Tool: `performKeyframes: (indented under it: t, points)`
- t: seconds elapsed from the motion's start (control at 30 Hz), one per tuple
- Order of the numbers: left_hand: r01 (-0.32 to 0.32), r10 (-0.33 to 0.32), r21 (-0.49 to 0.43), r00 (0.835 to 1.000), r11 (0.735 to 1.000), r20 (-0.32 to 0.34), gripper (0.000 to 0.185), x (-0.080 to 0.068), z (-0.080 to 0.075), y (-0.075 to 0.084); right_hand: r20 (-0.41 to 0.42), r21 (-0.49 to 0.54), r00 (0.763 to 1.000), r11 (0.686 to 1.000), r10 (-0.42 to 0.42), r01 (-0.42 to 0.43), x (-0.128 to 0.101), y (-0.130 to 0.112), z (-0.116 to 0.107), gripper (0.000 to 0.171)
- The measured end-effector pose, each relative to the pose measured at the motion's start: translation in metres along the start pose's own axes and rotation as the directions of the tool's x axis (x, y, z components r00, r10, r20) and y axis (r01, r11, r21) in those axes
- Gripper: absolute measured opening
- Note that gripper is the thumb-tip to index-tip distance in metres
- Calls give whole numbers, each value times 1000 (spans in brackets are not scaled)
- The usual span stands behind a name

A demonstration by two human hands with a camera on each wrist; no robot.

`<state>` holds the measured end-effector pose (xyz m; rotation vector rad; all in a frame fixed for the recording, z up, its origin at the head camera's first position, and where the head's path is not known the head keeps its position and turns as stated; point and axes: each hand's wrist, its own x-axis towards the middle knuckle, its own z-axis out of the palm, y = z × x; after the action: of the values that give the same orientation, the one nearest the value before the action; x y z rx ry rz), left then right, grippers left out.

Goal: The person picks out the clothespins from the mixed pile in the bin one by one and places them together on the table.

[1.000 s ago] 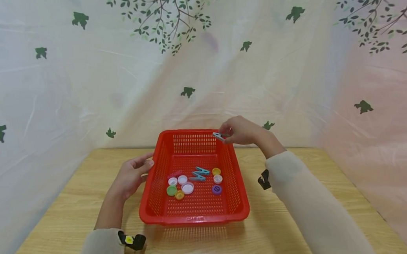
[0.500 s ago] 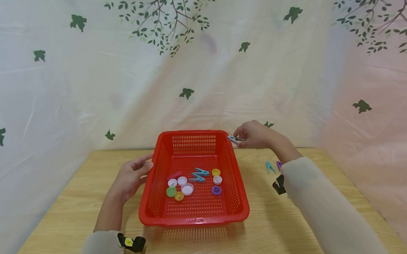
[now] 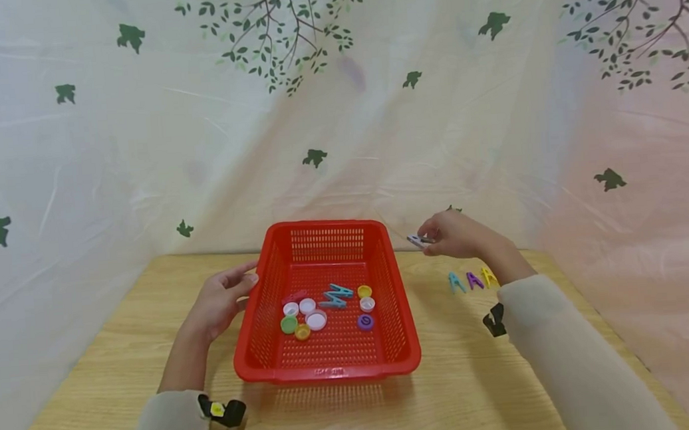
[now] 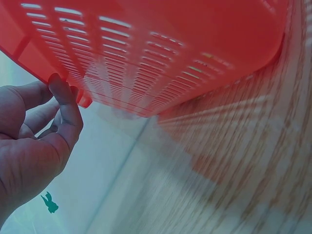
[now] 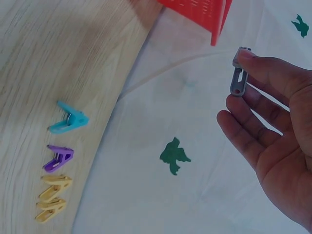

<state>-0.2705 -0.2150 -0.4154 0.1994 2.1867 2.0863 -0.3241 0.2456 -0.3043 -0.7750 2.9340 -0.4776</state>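
My right hand [image 3: 456, 235] pinches a grey clothespin [image 5: 238, 73] between thumb and fingers, raised above the table's back edge, right of the red basket [image 3: 328, 372]. My left hand [image 3: 221, 300] holds the basket's left rim, its thumb against the outer wall in the left wrist view. Inside the basket lie light-blue clothespins [image 3: 334, 300], a pink clothespin [image 3: 295, 297] and several bottle caps, among them a green cap [image 3: 289, 324] and a purple cap [image 3: 365, 322]. On the table at right, a blue clothespin [image 5: 68, 118], a purple clothespin [image 5: 58, 158] and yellow clothespins [image 5: 54, 187] form a row.
The wooden table [image 3: 470, 379] carries the basket near its middle. A pale curtain [image 3: 244, 149] with leaf prints hangs right behind the table's back edge and along both sides. Black wrist mounts [image 3: 223, 410] sit at the cuffs.
My right hand has moved right with the grey clothespin, from over the basket's back right corner to beyond its rim. The clothespin row on the table has come into sight. The left hand stays put.
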Motion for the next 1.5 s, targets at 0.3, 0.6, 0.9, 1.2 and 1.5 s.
performKeyframes:
  t: [0.3,0.6,0.9,1.2,1.5]
  points:
    - [-4,4,-1,1000,1000,3,54,1,-1,0,21,-13,999,999,34,-33,-16,19,7,31]
    - [5,-5,-9,1000,1000,4,55,1,-1,1,28,-8,998,998,58,-58,-31,36,14,34]
    - [4,-4,-12,1000,1000,-17,56,1,0,1,36,-26,998,999,45,-44,-48,50,18,33]
    - [18,-18,-9,1000,1000,-23,56,1,0,0,24,24,1000,1000,11,-11,-70,73,30,14]
    - [22,-22,-14,1000,1000,-20,57,1,0,0,17,0,997,998,69,-69,-94,94,44,29]
